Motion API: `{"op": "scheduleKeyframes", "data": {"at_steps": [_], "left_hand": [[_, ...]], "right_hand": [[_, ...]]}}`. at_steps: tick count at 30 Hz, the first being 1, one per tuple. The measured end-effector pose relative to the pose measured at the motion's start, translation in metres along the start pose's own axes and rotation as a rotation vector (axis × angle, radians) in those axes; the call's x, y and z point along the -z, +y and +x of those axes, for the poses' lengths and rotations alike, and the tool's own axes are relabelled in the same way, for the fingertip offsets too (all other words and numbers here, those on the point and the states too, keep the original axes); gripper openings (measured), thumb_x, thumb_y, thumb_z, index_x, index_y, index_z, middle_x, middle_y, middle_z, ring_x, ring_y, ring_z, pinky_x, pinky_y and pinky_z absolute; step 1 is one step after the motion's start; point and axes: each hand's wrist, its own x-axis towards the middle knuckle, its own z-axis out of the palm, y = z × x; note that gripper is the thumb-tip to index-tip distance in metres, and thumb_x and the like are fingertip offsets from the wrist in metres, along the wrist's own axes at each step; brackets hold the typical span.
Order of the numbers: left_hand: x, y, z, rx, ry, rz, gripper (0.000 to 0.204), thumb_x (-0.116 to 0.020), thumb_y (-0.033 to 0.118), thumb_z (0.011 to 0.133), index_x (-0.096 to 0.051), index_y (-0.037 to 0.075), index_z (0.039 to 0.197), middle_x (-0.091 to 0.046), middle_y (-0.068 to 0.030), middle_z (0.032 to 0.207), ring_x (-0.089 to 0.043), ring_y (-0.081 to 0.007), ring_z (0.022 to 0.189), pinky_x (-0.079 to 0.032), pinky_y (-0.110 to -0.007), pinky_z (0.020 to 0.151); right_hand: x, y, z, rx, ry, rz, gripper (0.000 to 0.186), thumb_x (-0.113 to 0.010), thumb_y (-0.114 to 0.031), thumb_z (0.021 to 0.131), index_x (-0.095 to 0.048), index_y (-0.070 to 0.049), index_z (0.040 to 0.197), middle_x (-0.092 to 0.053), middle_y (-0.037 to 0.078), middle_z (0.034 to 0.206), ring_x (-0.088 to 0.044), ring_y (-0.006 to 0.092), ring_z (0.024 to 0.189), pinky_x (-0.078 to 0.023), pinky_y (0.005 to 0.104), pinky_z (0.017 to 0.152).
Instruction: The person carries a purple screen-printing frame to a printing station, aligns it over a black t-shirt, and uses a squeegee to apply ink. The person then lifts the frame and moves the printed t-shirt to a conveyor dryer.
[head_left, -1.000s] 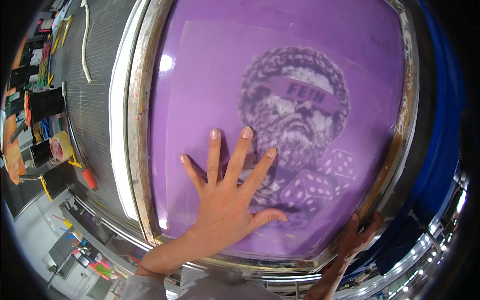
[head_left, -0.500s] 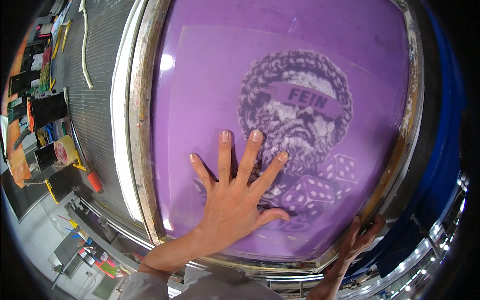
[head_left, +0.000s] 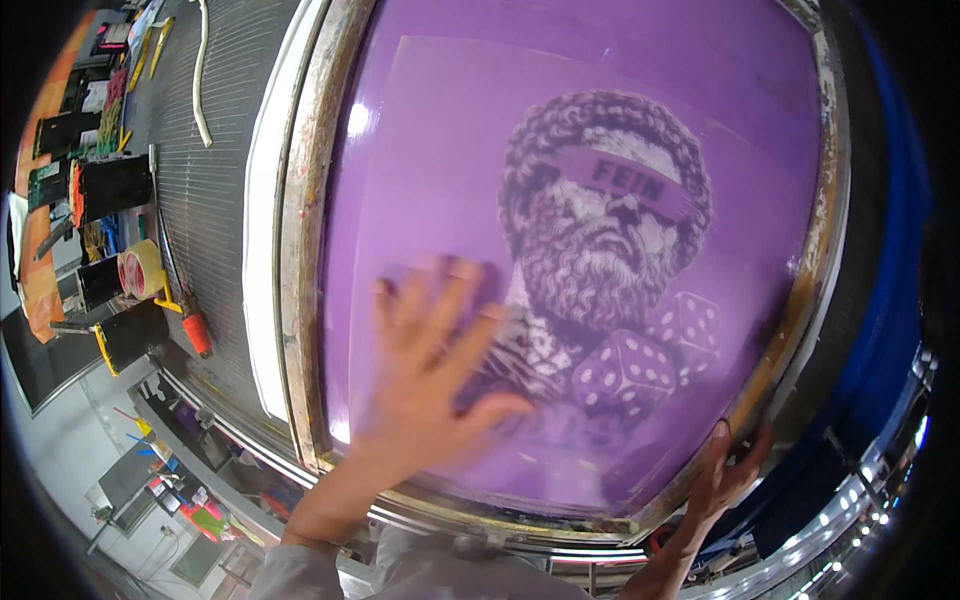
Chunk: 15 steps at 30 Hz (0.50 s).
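Observation:
A purple screen [head_left: 425, 120] in a worn frame [head_left: 298, 250] bears a stencilled bearded head [head_left: 610, 240] with a lettered band across its eyes, and two dice [head_left: 625, 365] below. My left hand [head_left: 425, 370] is open with spread fingers over the lower-left part of the screen, blurred by motion; whether it touches the surface I cannot tell. It partly hides the design's lower left. My right hand [head_left: 730, 465] grips the frame's lower right edge, thumb at the rim and fingers curled on the outer side.
Along the left, a dark ridged board [head_left: 210, 200] holds black squeegees [head_left: 115, 185], a tape roll [head_left: 137, 267], a red-handled tool [head_left: 197, 330] and a white strip [head_left: 202, 70]. Blue material [head_left: 870, 250] runs past the frame's right side. Clutter and rows of lights lie beyond the lower edges.
My left hand has lifted or slid toward the upper left from where it lay flat, and is now blurred. My right hand still holds the edge. The view has shifted slightly.

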Motion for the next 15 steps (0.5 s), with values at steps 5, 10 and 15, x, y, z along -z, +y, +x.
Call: {"op": "scheduleKeyframes", "data": {"at_steps": [5, 10, 15], "left_hand": [[0.048, -0.072, 0.008, 0.326, 0.784, 0.137, 0.067, -0.086, 0.033, 0.073, -0.063, 0.002, 0.128, -0.058, -0.0120, 0.120, -0.051, -0.0303, 0.117, -0.043, -0.043, 0.097], [0.054, -0.118, 0.013, 0.385, 0.478, -0.160, 0.052, -0.083, 0.020, 0.072, -0.067, -0.006, 0.114, -0.060, -0.0096, 0.108, -0.058, -0.0225, 0.100, -0.047, -0.036, 0.085], [0.051, -0.118, 0.009, 0.305, 0.593, -0.157, 0.044, -0.078, 0.013, 0.072, -0.067, -0.008, 0.109, -0.061, -0.0092, 0.104, -0.058, -0.0205, 0.096, -0.046, -0.031, 0.084]], "right_hand": [[-0.003, -0.021, 0.032, 0.040, 0.013, -0.054, 0.059, -0.073, -0.025, 0.088, -0.051, 0.003, 0.135, -0.057, 0.023, 0.127, -0.056, 0.0371, 0.113, -0.045, 0.0458, 0.095], [-0.003, -0.022, 0.040, 0.059, -0.017, 0.006, 0.054, -0.073, -0.026, 0.087, -0.055, 0.005, 0.129, -0.056, 0.025, 0.128, -0.056, 0.0396, 0.114, -0.044, 0.0464, 0.097], [-0.008, -0.016, 0.033, -0.022, 0.079, -0.028, 0.056, -0.071, -0.027, 0.087, -0.055, 0.005, 0.130, -0.056, 0.026, 0.129, -0.056, 0.0409, 0.114, -0.044, 0.0459, 0.097]]}}
